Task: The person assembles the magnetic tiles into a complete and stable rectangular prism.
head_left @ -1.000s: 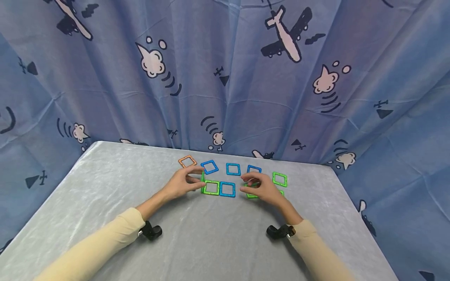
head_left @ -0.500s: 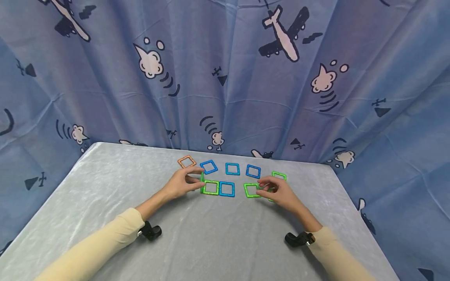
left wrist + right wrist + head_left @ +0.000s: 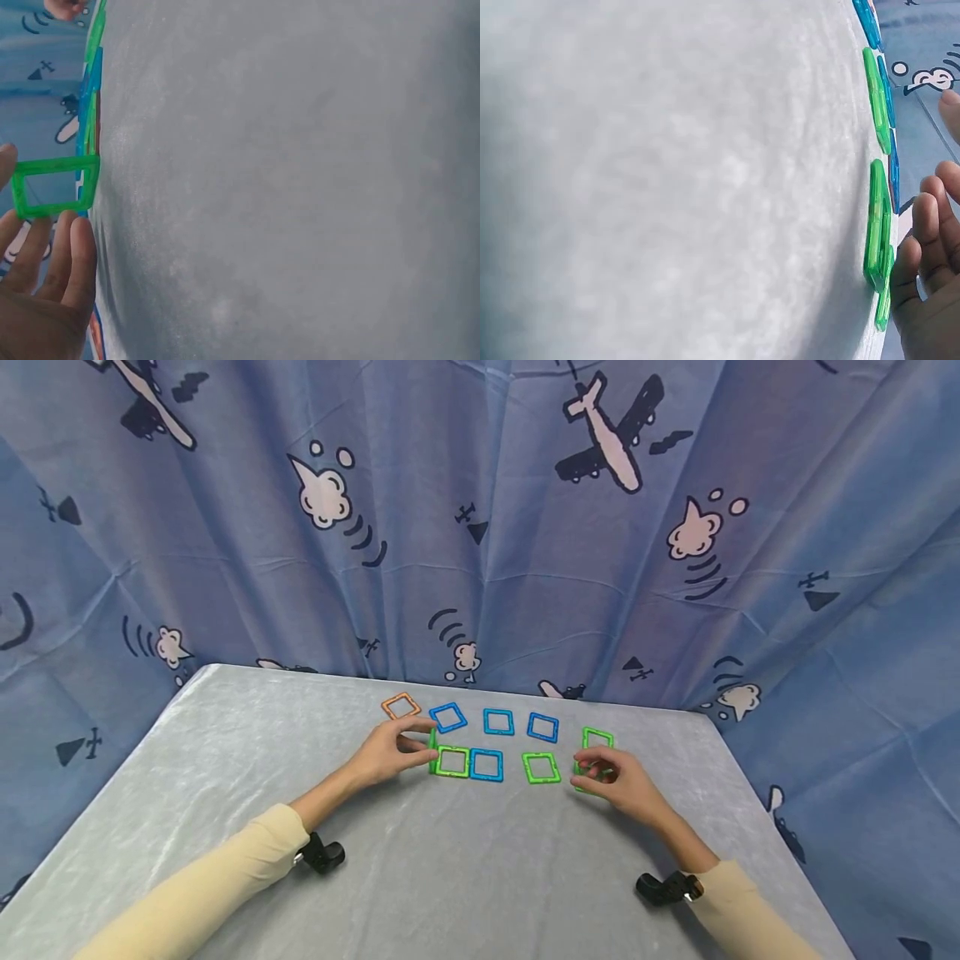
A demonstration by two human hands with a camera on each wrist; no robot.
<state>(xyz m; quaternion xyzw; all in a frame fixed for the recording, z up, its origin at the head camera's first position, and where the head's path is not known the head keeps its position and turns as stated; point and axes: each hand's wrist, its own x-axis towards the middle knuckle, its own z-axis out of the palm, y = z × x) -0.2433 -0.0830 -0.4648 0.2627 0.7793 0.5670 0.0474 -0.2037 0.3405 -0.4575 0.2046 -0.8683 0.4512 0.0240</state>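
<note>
Left hand point(image 3: 386, 753) pinching upright green square frame point(image 3: 56, 163) by opposite edges, just left of flat lime frame point(image 3: 452, 774) | right hand point(image 3: 628, 787) hovering loose-fingered, holding nothing | probably handling light, stiff, slick; rims suiting fingertips

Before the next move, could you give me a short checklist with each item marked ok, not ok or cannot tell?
1. Left hand holds the upright green square: ok, pinched between thumb and fingers.
2. Upright green square joined to the flat green square: cannot tell, fingers partly cover it.
3. Flat green square against its blue neighbor: ok, edges meet.
4. Middle green square against that blue neighbor: not ok, a gap shows.
5. Right hand holds a square: not ok, nothing shows between thumb and fingers.
6. Right hand touching the green square under it: cannot tell.
</note>
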